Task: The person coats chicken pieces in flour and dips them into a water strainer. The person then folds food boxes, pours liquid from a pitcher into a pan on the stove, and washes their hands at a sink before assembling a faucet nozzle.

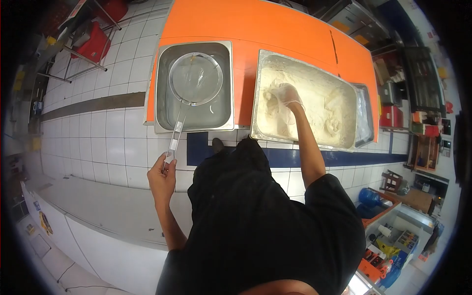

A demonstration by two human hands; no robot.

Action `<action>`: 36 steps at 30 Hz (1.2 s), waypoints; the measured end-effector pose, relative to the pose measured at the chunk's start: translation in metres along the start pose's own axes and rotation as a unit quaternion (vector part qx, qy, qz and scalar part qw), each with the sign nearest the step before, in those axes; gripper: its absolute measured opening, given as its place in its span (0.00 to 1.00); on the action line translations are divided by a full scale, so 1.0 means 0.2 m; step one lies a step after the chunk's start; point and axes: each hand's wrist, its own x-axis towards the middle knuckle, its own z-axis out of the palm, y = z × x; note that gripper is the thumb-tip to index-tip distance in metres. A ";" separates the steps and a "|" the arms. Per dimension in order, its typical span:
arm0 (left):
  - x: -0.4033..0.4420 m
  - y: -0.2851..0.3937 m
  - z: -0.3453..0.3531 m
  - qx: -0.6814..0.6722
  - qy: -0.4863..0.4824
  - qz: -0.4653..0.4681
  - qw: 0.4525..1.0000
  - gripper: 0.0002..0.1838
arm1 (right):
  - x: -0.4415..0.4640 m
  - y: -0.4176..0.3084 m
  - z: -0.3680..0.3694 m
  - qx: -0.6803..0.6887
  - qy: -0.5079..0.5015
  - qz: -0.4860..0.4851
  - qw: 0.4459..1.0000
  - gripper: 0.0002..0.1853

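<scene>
My left hand (pixel 162 173) is closed around the handle of a round mesh strainer (pixel 195 78). The strainer's bowl sits over or in a deep metal pan (pixel 229 110), which seems to hold water. Over to the right, a larger metal tub (pixel 255 118) contains pale flour (pixel 314 88), heaped unevenly. My right hand (pixel 288 98) reaches down into this flour near the tub's left side. It looks whitish, as if gloved in thin plastic or coated with flour. Its fingers are hidden or too blurred to make out.
Both metal vessels rest on an orange counter (pixel 246 22). A clear plastic container (pixel 364 115) stands against the tub's right side. A white counter (pixel 113 206) is at the lower left, and a metal-legged stand with a red container (pixel 93 44) is at the upper left.
</scene>
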 end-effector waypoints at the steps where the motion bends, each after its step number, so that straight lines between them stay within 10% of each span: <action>1: 0.00 0.01 0.00 0.004 0.000 -0.002 1.000 0.18 | 0.02 0.04 0.01 -0.024 0.004 0.008 1.000 0.19; 18: 0.02 0.03 0.00 0.003 -0.010 -0.001 1.000 0.18 | 0.24 0.38 0.30 -0.120 -0.011 0.032 0.992 0.22; 36: 0.03 -0.04 0.01 -0.036 -0.018 0.006 0.999 0.19 | -0.08 -0.17 0.10 -0.020 -0.028 -0.004 0.999 0.16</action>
